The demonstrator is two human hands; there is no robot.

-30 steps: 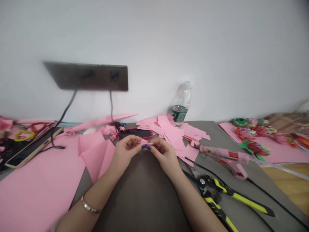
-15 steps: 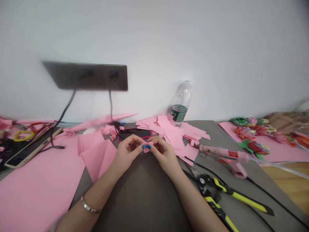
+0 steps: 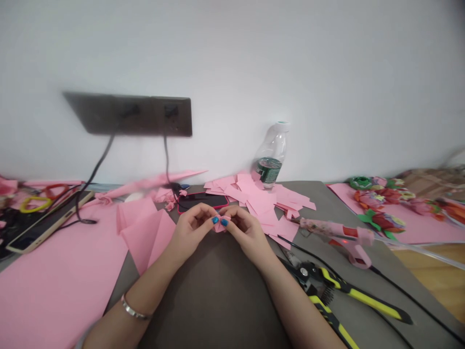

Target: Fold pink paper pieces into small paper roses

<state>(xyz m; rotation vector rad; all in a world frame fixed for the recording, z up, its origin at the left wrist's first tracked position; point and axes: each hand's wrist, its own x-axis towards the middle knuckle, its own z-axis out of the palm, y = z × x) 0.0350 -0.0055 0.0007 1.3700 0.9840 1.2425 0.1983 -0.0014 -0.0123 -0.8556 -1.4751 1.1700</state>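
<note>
Between my two hands is a small piece of folded pink paper (image 3: 220,226), its shape partly hidden by my fingers. My left hand (image 3: 194,228) pinches its left side, thumb in front. The right side is pinched the same way by my right hand (image 3: 245,229), the two thumb tips almost meeting. Just behind the hands lies a phone (image 3: 203,199) with a red-pink edge. Many cut pink paper strips (image 3: 257,198) are heaped beyond my right hand. Crumpled pink paper bits (image 3: 167,198) rest behind my left hand.
To the right are a pink hot glue gun (image 3: 341,235) with a red light and black-yellow pliers (image 3: 319,281). A plastic bottle (image 3: 271,160) leans by the wall. Paper flowers (image 3: 385,220) lie far right. Pink sheets (image 3: 65,271), a second phone (image 3: 47,228) and yellow-handled scissors (image 3: 36,204) are left.
The pink paper piece has turned slightly, with more of it showing below my thumbs. Both hands keep their pinch in nearly the same place.
</note>
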